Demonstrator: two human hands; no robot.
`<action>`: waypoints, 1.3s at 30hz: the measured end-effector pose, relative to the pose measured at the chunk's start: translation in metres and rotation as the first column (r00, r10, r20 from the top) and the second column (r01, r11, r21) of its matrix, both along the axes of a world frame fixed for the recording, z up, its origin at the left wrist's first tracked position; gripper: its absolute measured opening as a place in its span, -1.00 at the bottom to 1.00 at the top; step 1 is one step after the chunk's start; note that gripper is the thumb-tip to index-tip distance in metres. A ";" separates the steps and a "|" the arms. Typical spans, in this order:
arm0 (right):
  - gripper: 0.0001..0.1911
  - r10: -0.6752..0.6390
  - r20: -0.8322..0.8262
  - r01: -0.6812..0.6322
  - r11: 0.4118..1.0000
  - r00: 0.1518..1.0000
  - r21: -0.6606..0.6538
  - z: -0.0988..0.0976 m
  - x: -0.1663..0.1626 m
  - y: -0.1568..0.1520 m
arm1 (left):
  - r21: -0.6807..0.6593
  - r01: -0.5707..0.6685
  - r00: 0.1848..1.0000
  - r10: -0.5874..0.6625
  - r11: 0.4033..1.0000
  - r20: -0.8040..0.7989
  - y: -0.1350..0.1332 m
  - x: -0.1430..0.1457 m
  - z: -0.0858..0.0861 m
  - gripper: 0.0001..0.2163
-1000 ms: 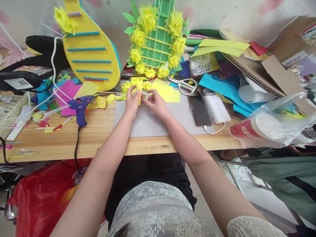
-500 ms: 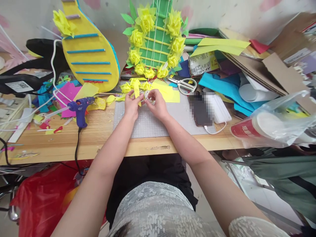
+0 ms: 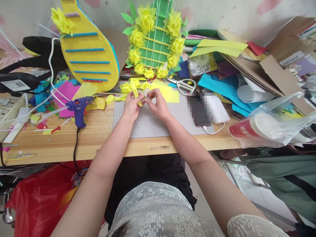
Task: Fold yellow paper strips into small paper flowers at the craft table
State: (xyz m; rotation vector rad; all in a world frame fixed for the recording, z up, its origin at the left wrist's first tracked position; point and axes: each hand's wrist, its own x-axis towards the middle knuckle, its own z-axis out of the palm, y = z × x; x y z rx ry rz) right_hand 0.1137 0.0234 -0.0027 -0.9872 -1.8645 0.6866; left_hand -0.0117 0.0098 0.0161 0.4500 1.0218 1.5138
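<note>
My left hand (image 3: 131, 107) pinches a strip of yellow paper (image 3: 134, 88), which stands up past the fingertips. Close beside it, my right hand (image 3: 159, 104) has its fingers closed on a small whitish roll of tape (image 3: 146, 93). The fingertips of both hands almost meet above the grey cutting mat (image 3: 150, 126). Just behind them lie several yellow paper flowers (image 3: 125, 87) and some flat yellow paper (image 3: 170, 93). Scissors (image 3: 185, 86) with pale handles rest to the right of the paper.
A purple glue gun (image 3: 79, 110) stands at the left, its cord hanging over the table edge. Behind are a yellow lute-shaped panel (image 3: 91, 57) and a green flowered one (image 3: 155, 49). A phone (image 3: 198, 110), power bank (image 3: 217, 108) and bagged cup (image 3: 244, 128) lie right.
The yellow strip has tilted to the left between my left fingers. My two hands stay close together in nearly the same place; the view has shifted slightly.
</note>
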 end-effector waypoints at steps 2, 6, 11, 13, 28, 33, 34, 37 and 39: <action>-0.79 -0.009 -0.005 0.008 1.000 1.000 -0.020 0.000 0.000 -0.001 | -0.003 -0.005 1.000 0.005 1.000 -0.010 0.000 0.002 0.000 -0.68; -0.72 -0.074 0.047 0.075 0.997 0.996 -0.027 0.008 0.007 0.001 | -0.028 0.006 0.998 -0.008 1.000 -0.067 0.000 0.005 -0.002 -0.64; -0.63 -0.357 0.369 0.366 0.929 0.858 0.048 0.027 0.050 0.041 | -0.011 0.067 0.998 -0.067 0.998 -0.011 0.001 0.001 -0.006 -0.73; -0.62 -0.444 0.498 0.469 0.879 0.745 0.082 0.031 0.074 0.066 | -0.004 0.073 0.997 -0.073 0.997 0.012 0.001 0.000 -0.007 -0.78; -0.79 -0.232 -0.068 0.221 0.966 0.970 -0.136 0.008 -0.010 0.009 | 0.098 -0.119 0.984 0.130 0.988 -0.118 0.002 -0.002 -0.018 -0.98; -0.75 -0.163 -0.242 0.143 0.985 0.956 -0.099 -0.007 -0.023 -0.010 | 0.121 -0.192 0.964 0.210 0.974 -0.165 0.001 0.000 -0.023 -0.94; -0.72 -0.152 -0.274 0.128 0.986 0.950 -0.104 -0.010 -0.023 -0.008 | 0.128 -0.197 0.960 0.218 0.972 -0.174 0.002 0.000 -0.024 -0.91; -0.65 -0.163 -0.339 0.121 0.982 0.927 -0.142 -0.017 -0.022 -0.001 | 0.139 -0.198 0.952 0.224 0.970 -0.208 0.002 0.004 -0.028 -0.85; -0.64 -0.175 -0.351 0.121 0.978 0.920 -0.170 -0.020 -0.022 0.003 | 0.149 -0.193 0.946 0.224 0.970 -0.235 0.002 0.006 -0.030 -0.83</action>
